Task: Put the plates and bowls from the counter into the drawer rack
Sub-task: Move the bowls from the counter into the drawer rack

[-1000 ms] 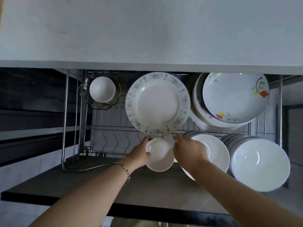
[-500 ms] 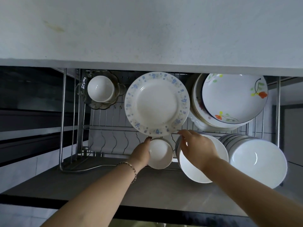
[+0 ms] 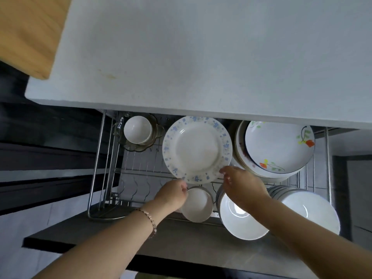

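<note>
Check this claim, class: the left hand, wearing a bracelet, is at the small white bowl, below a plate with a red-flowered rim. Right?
One error: the head view shows the plate has a blue-flowered rim, not red. The left hand, wearing a bracelet, is at the small white bowl below it.

Both bare forearms reach forward from the lower edge and converge. The left hand (image 3: 173,193) is knuckles-up with its fingers curled in; whether they grip anything is hidden. The right hand (image 3: 242,185), just beside it, has loosely spread, slightly bent fingers.
</note>
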`<state>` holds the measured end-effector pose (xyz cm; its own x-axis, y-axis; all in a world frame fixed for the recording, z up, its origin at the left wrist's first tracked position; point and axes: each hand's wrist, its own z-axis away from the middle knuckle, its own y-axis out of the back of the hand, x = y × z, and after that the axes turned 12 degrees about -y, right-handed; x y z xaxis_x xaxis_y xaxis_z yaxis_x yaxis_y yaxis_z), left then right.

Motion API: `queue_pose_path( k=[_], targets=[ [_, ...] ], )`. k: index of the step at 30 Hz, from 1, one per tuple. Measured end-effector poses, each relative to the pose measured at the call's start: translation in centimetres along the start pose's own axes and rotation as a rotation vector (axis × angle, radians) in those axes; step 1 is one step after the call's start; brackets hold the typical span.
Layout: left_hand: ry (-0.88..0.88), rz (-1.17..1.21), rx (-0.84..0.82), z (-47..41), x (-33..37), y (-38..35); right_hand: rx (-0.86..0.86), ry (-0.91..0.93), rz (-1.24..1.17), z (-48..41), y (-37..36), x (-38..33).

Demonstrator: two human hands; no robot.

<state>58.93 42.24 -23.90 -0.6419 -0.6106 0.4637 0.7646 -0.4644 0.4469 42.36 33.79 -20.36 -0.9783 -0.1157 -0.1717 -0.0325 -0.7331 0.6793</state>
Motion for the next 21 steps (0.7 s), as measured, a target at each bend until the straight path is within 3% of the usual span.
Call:
queue_pose_path(
  k=[6,13,18,21],
  targets=[
    [-0.176,0.397,0.309,3.3,5.1,12.1,-0.079,0.016,0.006,-0.1,8.8,-4.6],
    [-0.297,0.566,0.578,1.6,10.1,29.5,0.035,0.114,-0.230,-4.1,22.7,-14.1],
    [-0.306,0.678,0.651,-5.0,11.8,38.6,0.041,-0.001,-0.707,-11.8,29.3,-21.8],
    [-0.294,0.867,0.609,-8.9,13.0,42.3,0.090,-0.118,-1.053,-17.0,32.5,-25.3]
  ],
)
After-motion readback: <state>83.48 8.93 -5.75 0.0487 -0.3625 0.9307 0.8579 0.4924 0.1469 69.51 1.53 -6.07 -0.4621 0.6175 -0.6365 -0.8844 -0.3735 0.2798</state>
